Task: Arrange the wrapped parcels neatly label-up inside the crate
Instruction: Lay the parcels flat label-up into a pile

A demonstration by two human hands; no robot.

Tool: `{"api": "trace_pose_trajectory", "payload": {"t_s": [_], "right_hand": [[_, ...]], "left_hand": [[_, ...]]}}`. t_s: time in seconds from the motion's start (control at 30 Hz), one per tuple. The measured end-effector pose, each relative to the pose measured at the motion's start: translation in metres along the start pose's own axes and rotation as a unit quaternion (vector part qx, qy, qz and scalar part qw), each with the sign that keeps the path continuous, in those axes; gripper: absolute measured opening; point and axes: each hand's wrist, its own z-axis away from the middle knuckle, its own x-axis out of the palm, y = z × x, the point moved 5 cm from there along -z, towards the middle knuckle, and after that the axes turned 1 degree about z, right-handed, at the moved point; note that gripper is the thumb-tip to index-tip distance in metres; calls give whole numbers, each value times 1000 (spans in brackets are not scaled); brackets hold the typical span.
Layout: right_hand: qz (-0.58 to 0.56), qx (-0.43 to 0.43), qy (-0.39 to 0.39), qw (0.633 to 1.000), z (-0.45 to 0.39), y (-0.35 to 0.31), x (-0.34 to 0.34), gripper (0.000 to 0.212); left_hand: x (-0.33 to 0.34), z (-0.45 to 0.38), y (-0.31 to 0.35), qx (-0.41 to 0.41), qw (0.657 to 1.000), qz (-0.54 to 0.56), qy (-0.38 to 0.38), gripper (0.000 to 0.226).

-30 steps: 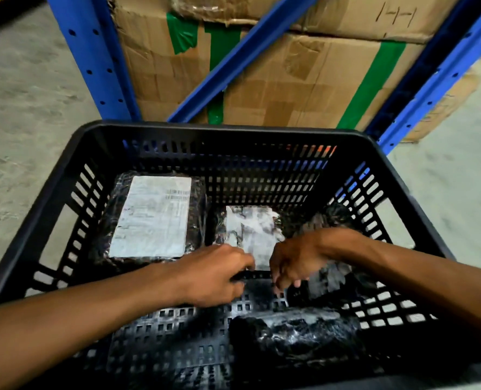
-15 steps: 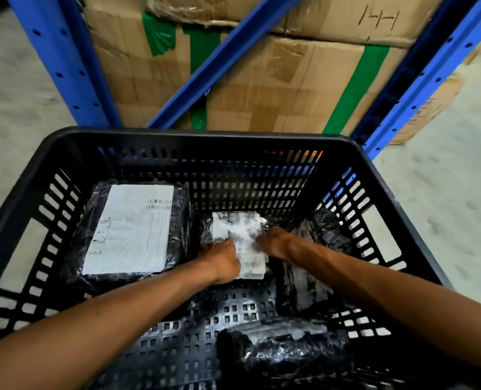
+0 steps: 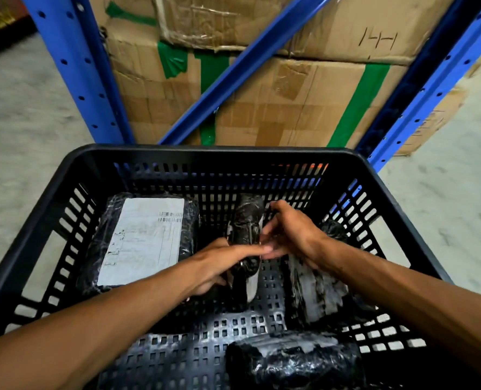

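A black slotted plastic crate (image 3: 214, 153) fills the lower view. A large black-wrapped parcel (image 3: 143, 240) lies flat at its left with its white label up. In the middle a small wrapped parcel (image 3: 246, 220) stands tilted on its edge, its white label turned to the right. My left hand (image 3: 222, 263) grips its near lower part and my right hand (image 3: 290, 232) holds its right side. Under my right forearm lies another wrapped parcel (image 3: 315, 291), label partly showing. A fourth black parcel (image 3: 292, 361) lies near the front edge.
Blue steel rack posts (image 3: 76, 68) and a diagonal brace (image 3: 239, 71) stand right behind the crate. Taped cardboard boxes (image 3: 290, 102) are stacked inside the rack. Grey concrete floor (image 3: 22, 130) lies on both sides.
The small middle parcel lay flat with its label up; both hands have now tipped it onto its edge and lifted it toward the crate's back wall.
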Motion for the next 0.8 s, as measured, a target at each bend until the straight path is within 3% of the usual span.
{"api": "trace_pose_trajectory", "payload": {"t_s": [0.1, 0.2, 0.3, 0.33, 0.47, 0.67, 0.8], "right_hand": [[27, -3, -30, 999, 3, -3, -11, 58], [165, -16, 13, 986, 5, 3, -28, 54], [183, 53, -15, 982, 2, 31, -33, 103], [155, 59, -26, 986, 0, 36, -31, 105], [129, 3, -22, 991, 8, 28, -39, 47], [159, -60, 26, 985, -1, 14, -47, 39], [199, -57, 43, 977, -18, 18, -47, 48]], "left_hand": [[-1, 5, -6, 17, 998, 44, 49, 56], [-2, 18, -8, 50, 985, 160, 43, 28], [-4, 31, -1, 66, 968, 240, 11, 22], [-5, 35, 1, 66, 966, 250, 9, 22], [-9, 42, 8, 64, 966, 248, 27, 24], [-12, 40, 2, 74, 982, 133, 110, 25], [-7, 22, -6, 58, 984, 61, 158, 47]]}}
